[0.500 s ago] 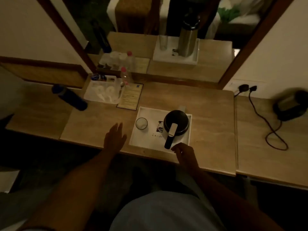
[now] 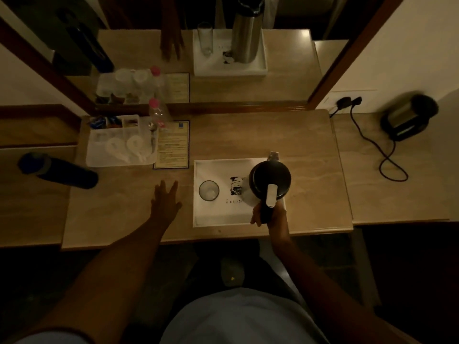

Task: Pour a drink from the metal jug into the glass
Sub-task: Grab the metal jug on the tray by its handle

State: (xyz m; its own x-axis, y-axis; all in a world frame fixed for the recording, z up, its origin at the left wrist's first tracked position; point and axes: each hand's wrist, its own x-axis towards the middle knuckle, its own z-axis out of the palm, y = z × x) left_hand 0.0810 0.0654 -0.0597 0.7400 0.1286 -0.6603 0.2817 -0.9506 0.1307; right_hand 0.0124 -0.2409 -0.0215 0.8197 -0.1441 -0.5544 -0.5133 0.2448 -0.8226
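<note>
the right hand is closed around the black handle of the metal jug, at the near right corner of the white tray. the jug stands on the right part of the tray, directly beyond the hand, with its handle pointing toward the person and its spout pointing away, over the far edge of the tray. seen from above, the jug shows a round dark lid and a pale lever strip running along the top of the handle. whether the jug base is in contact with the tray or slightly raised cannot be determined in the dim light.

the glass stands upright on the left part of the same tray, apart from the jug, with a printed dark patch on the tray between the two. the glass is clear and appears empty.

the left hand lies open, fingers spread, palm down on or just over the tabletop, just left of the tray and near the glass. it holds nothing.

further left on the tabletop are a second white tray carrying cups and sachets, a printed card, a clear bottle with a pink cap, and a dark blue flask. at the far right sits an electric kettle with a trailing cord.
</note>
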